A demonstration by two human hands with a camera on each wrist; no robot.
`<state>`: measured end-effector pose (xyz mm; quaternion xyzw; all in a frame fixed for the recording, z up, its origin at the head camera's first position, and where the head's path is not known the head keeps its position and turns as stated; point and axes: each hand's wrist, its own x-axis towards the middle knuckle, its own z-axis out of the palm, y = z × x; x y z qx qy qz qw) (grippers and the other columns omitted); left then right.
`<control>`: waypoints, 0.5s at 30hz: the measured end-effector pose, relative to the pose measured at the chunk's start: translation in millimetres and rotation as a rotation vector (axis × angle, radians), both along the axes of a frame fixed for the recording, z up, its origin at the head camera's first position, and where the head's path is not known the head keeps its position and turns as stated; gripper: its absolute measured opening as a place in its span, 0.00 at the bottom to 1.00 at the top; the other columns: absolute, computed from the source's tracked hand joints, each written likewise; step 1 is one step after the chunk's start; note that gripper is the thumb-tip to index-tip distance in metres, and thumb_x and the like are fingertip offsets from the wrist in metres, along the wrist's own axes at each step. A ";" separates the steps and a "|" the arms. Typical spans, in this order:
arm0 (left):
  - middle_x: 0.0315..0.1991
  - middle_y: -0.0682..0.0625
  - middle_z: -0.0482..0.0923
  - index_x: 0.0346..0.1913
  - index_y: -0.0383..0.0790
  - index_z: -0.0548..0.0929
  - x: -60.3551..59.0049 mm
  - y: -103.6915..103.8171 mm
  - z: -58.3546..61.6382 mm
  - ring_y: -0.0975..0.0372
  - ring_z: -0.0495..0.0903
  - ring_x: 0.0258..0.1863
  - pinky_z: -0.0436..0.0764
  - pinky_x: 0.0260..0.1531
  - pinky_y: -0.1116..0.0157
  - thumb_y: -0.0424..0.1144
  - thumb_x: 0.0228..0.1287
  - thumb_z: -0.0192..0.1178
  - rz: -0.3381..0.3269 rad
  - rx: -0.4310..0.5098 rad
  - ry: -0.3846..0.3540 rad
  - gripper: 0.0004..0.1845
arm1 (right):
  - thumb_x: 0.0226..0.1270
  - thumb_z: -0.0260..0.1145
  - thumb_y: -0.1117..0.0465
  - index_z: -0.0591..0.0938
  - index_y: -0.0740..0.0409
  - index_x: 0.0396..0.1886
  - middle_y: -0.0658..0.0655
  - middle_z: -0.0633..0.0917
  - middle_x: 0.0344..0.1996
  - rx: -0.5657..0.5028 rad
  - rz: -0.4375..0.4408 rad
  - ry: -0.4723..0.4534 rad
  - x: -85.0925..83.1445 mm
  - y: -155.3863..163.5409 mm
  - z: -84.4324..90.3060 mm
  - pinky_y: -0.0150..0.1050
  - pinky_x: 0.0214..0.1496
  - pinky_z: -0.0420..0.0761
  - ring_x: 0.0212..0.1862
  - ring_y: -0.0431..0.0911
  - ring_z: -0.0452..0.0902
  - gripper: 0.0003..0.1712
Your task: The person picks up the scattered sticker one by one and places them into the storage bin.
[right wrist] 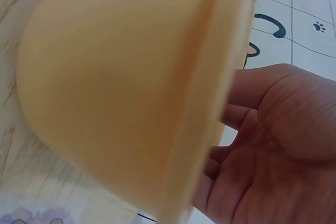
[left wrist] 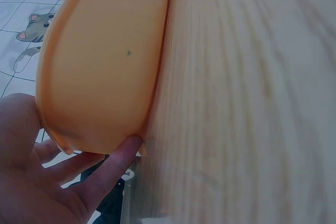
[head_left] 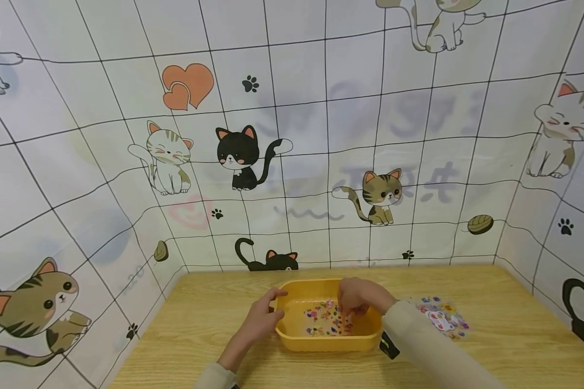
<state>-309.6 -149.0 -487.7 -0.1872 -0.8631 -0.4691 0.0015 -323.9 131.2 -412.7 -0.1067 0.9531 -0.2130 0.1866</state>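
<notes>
Light wood-grain table (head_left: 506, 329), boxed on three sides by a white grid-patterned backdrop (head_left: 321, 135) printed with cartoon cats, paw prints, hearts and yarn balls. The backdrop sags in soft folds.

A yellow rectangular plastic tub (head_left: 321, 341) sits on the table near its front edge, roughly centred. Its floor is scattered with small multicoloured pieces (head_left: 327, 319), too small to identify.

The left hand (head_left: 261, 316) grips the tub's left rim, thumb over the top edge and fingers curled against the outer wall; the left wrist view shows a fingertip (left wrist: 128, 148) pressed against the wall where it meets the table.

The right hand (head_left: 357, 297), in a beige sleeve, reaches down into the tub, fingers bent over the pieces; whether it pinches one cannot be told.

A clear sheet of colourful stickers (head_left: 443, 317) lies flat on the table just right of the tub.
</notes>
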 end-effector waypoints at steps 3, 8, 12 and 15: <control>0.68 0.30 0.72 0.67 0.36 0.76 -0.1 -0.3 -0.3 0.53 0.83 0.41 0.82 0.31 0.66 0.30 0.69 0.57 -0.001 0.005 -0.002 0.23 | 0.64 0.70 0.71 0.90 0.58 0.31 0.52 0.80 0.23 -0.031 -0.001 0.018 2.9 2.5 2.8 0.33 0.24 0.80 0.19 0.41 0.69 0.06; 0.68 0.30 0.71 0.67 0.36 0.76 0.1 -0.7 -0.8 0.53 0.83 0.42 0.83 0.32 0.66 0.29 0.69 0.57 -0.001 0.010 -0.007 0.23 | 0.63 0.72 0.69 0.89 0.59 0.33 0.53 0.83 0.27 -0.081 0.008 0.063 5.3 8.0 8.0 0.36 0.26 0.82 0.21 0.44 0.77 0.03; 0.68 0.29 0.71 0.67 0.37 0.76 -0.1 -0.8 -0.5 0.53 0.82 0.42 0.83 0.33 0.65 0.30 0.69 0.57 0.005 0.007 -0.009 0.23 | 0.62 0.74 0.67 0.89 0.59 0.36 0.53 0.86 0.30 -0.147 0.032 0.115 7.8 16.7 15.0 0.40 0.28 0.85 0.23 0.48 0.83 0.03; 0.68 0.29 0.71 0.67 0.37 0.76 -0.4 -0.6 0.4 0.54 0.82 0.41 0.83 0.33 0.65 0.30 0.69 0.57 0.009 0.005 -0.006 0.23 | 0.64 0.73 0.65 0.88 0.59 0.38 0.53 0.87 0.32 -0.232 0.066 0.145 10.3 28.2 19.2 0.41 0.28 0.85 0.25 0.51 0.85 0.04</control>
